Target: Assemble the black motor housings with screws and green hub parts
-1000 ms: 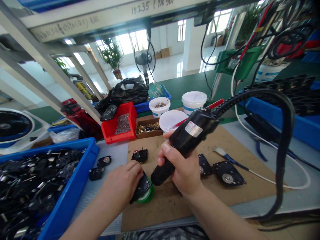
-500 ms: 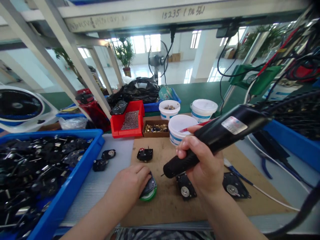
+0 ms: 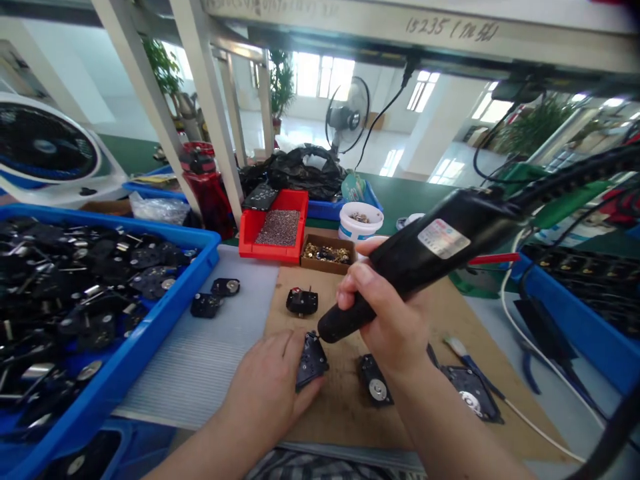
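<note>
My right hand (image 3: 390, 313) is wrapped round a black electric screwdriver (image 3: 415, 257), tilted with its nose down to the left. The nose is close to the upper right corner of a black plastic part (image 3: 312, 360); whether the bit touches it I cannot make out. My left hand (image 3: 270, 373) grips that part from the left, fingers over its top and thumb along its near edge. Behind it on the cardboard sits a black assembly (image 3: 302, 302) with an upright pin. Below my right hand lies a black part with a silver disc (image 3: 375, 381).
A blue crate (image 3: 200, 267) of black parts stands at left. At the back are a red bin (image 3: 273, 250), a cardboard box of brass pieces (image 3: 327, 255) and a white tub (image 3: 361, 223). A brush (image 3: 470, 363) and another disc part (image 3: 470, 397) lie at right.
The view has shifted. The screwdriver's nose has come nearer to the part in my left hand. My left thumb now shows along the part's near edge, and the green ring beneath it is out of sight.
</note>
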{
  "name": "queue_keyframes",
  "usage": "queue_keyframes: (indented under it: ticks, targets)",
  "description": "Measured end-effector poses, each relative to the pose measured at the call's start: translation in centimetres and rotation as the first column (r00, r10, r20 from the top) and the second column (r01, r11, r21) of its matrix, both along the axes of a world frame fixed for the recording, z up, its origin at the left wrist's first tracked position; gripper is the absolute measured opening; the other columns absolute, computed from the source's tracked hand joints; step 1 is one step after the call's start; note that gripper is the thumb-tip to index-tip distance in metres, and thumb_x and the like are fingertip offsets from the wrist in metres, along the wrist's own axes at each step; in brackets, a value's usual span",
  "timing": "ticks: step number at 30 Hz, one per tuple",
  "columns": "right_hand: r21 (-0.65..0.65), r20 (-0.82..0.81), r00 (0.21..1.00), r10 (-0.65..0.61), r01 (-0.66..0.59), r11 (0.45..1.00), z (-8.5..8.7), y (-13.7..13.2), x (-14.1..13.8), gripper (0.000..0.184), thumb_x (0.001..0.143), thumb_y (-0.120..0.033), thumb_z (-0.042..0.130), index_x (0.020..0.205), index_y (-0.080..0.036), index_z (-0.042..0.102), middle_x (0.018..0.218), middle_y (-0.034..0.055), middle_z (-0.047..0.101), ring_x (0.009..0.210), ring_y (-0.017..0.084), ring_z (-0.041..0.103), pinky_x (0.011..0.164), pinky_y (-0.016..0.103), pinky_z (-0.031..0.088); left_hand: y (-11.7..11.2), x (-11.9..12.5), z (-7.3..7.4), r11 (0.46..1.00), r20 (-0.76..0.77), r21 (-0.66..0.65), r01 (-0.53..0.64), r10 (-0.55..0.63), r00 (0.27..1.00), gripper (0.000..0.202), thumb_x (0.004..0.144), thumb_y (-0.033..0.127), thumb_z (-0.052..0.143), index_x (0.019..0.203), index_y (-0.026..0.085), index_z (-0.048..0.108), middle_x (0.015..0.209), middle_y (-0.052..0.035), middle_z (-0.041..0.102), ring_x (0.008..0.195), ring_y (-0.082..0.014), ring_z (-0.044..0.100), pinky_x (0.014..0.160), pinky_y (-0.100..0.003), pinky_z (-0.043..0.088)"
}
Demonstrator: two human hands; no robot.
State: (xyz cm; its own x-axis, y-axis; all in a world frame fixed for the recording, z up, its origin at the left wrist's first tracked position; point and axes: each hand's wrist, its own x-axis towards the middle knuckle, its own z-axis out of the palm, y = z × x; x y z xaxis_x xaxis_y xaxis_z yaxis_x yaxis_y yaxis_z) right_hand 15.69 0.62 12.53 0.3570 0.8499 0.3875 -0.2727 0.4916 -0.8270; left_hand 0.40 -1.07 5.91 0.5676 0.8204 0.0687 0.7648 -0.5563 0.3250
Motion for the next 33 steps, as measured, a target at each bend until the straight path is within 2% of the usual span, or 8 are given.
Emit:
queue_keyframes:
  ticks: [5,8,13,21,28,33]
  targets:
    - [-0.046,0.002,1.000,0.002,-0.002,0.999,-0.4,0.2,0.0,0.022,0.077,-0.025,0.073,0.096,-0.023,0.062,0.062,-0.0074,0.059,0.046,0.009,0.056,0.048,0.024,0.047,-0.1,-0.1,0.2,1.000,0.004,0.012,-0.004,0.004,1.000,0.042,0.080,0.032,0.071,0.115,0.013,0.058,0.104,-0.0153,0.070,0.092,-0.0325,0.068,0.080,-0.050,0.058]
    - [-0.040,0.020,1.000,0.018,-0.017,0.999,-0.4,0.3,-0.1,0.020,0.077,-0.024,0.072,0.094,-0.022,0.061,0.061,-0.0078,0.059,0.046,0.010,0.055,0.048,0.024,0.047,-0.1,0.0,0.0,1.000,0.006,0.013,-0.004,0.004,1.000,0.044,0.079,0.032,0.072,0.116,0.013,0.058,0.104,-0.0150,0.070,0.090,-0.0322,0.068,0.079,-0.050,0.058]
    - [-0.040,0.114,0.992,0.056,-0.052,0.998,-0.4,0.5,-0.7,0.016,0.074,-0.015,0.070,0.085,-0.020,0.059,0.059,-0.0076,0.058,0.045,0.009,0.053,0.047,0.023,0.045,0.1,0.1,-0.6,1.000,0.045,0.010,0.013,-0.013,0.999,0.043,0.079,0.029,0.072,0.115,0.011,0.057,0.105,-0.0162,0.069,0.094,-0.0319,0.067,0.082,-0.049,0.058]
    - [-0.023,0.181,0.981,0.077,-0.074,0.997,-0.9,0.5,-1.2,0.019,0.072,-0.011,0.069,0.085,-0.022,0.060,0.063,-0.0071,0.056,0.049,0.009,0.053,0.050,0.024,0.044,0.1,0.0,-1.5,0.999,0.151,0.020,0.029,-0.031,0.988,0.044,0.078,0.025,0.072,0.116,0.010,0.055,0.102,-0.0143,0.068,0.093,-0.0314,0.066,0.082,-0.048,0.058]
    - [-0.030,0.178,0.980,0.086,-0.082,0.996,-1.0,0.3,-1.4,0.019,0.071,-0.008,0.068,0.083,-0.022,0.062,0.065,-0.0067,0.058,0.048,0.008,0.053,0.050,0.022,0.045,0.1,0.0,-2.2,0.998,0.189,0.030,0.049,-0.054,0.980,0.043,0.078,0.026,0.072,0.114,0.009,0.055,0.100,-0.0149,0.068,0.093,-0.0318,0.065,0.081,-0.049,0.058]
    - [-0.034,0.160,0.982,0.100,-0.096,0.995,-1.6,0.8,-1.7,0.018,0.073,-0.010,0.069,0.085,-0.021,0.063,0.064,-0.0074,0.058,0.048,0.008,0.054,0.049,0.022,0.045,0.1,0.0,-2.4,0.997,0.183,0.053,0.048,-0.056,0.982,0.050,0.077,0.025,0.072,0.120,0.006,0.054,0.103,-0.0174,0.069,0.094,-0.0329,0.066,0.081,-0.049,0.058]
